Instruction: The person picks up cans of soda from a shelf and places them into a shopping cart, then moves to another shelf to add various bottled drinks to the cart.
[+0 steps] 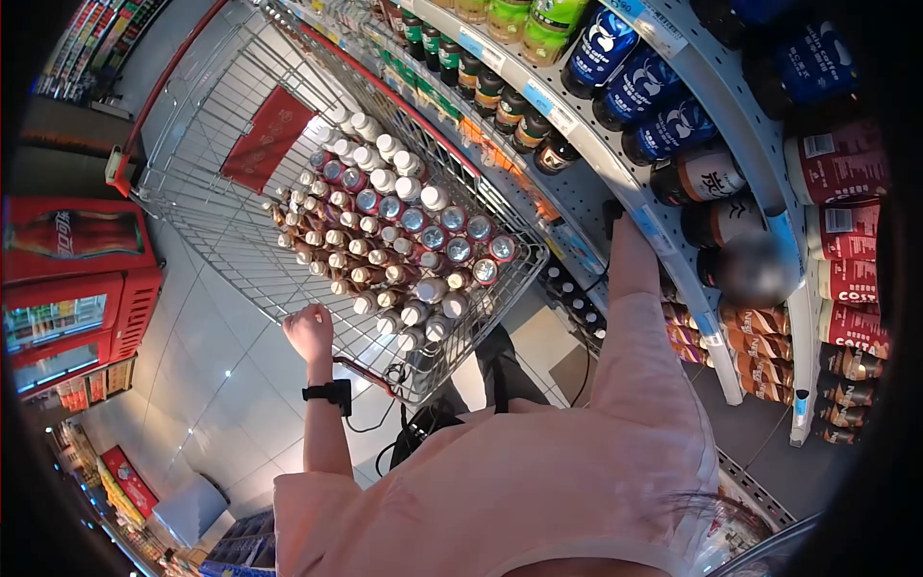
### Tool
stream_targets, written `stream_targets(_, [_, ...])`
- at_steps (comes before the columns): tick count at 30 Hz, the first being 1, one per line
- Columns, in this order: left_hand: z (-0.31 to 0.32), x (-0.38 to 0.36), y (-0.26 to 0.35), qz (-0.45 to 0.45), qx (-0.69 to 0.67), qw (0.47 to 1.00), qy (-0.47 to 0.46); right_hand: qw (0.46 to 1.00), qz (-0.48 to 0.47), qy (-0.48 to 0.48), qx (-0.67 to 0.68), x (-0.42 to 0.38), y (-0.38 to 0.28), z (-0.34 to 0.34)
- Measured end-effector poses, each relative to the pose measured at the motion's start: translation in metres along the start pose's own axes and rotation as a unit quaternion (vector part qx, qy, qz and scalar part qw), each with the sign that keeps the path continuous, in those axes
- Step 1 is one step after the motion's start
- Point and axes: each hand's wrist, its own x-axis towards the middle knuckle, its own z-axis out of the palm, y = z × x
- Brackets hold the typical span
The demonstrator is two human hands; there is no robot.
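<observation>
My left hand [309, 333], with a black band on the wrist, is closed beside the wire side of a shopping cart [216, 245]; nothing shows in it. Many bottles with pale caps [435, 198] and several silver-topped cans [457, 250] stand packed in the cart. On the other side my right arm reaches into a shelf gap behind a price rail [646, 226]. A dark shape covers the end of that arm, and the fingers cannot be made out. Dark bottles [555, 154] stand on the same shelf level, further along.
Large blue-labelled bottles [646, 82] and dark ones [697, 176] fill the shelf above. Red-labelled packs [846, 236] are at the far right. A red drinks cooler [77, 231] stands at the left across the tiled floor [207, 365]. A cable hangs near the cart.
</observation>
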Motion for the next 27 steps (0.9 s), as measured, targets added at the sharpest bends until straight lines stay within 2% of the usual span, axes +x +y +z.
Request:
stream_targets(6, [0.000, 0.000, 0.000, -0.007, -0.014, 1.000, 0.003, 1.000, -0.006, 0.013, -0.025, -0.031, 0.011, -0.023])
stream_targets(13, [-0.002, -0.001, -0.002, -0.001, -0.032, 0.999, 0.008, 0.994, -0.032, 0.058, -0.087, -0.099, 0.019, -0.086])
stream_targets(14, [-0.003, -0.001, -0.001, 0.005, -0.031, 0.999, 0.016, 0.998, 0.005, 0.034, -0.055, -0.119, -0.005, -0.117])
stream_targets(17, [-0.004, 0.000, 0.000, 0.002, -0.044, 0.999, 0.010, 0.999, 0.038, 0.019, 0.025, -0.173, -0.031, -0.163])
stream_targets(18, [-0.005, -0.001, -0.001, -0.004, -0.051, 0.999, -0.002, 1.000, 0.010, 0.023, 0.001, -0.188, -0.029, -0.173])
stream_targets(19, [-0.005, -0.001, -0.001, -0.009, -0.059, 0.998, -0.014, 0.995, -0.087, 0.040, -0.039, -0.200, -0.031, -0.185])
stream_targets(23, [-0.009, -0.001, -0.002, 0.006, -0.078, 0.997, 0.002, 0.963, -0.269, 0.002, 0.008, -0.225, -0.087, -0.249])
stream_targets(27, [-0.015, 0.000, -0.003, 0.009, -0.110, 0.994, 0.018, 0.950, -0.292, -0.014, 0.108, -0.232, -0.178, -0.270])
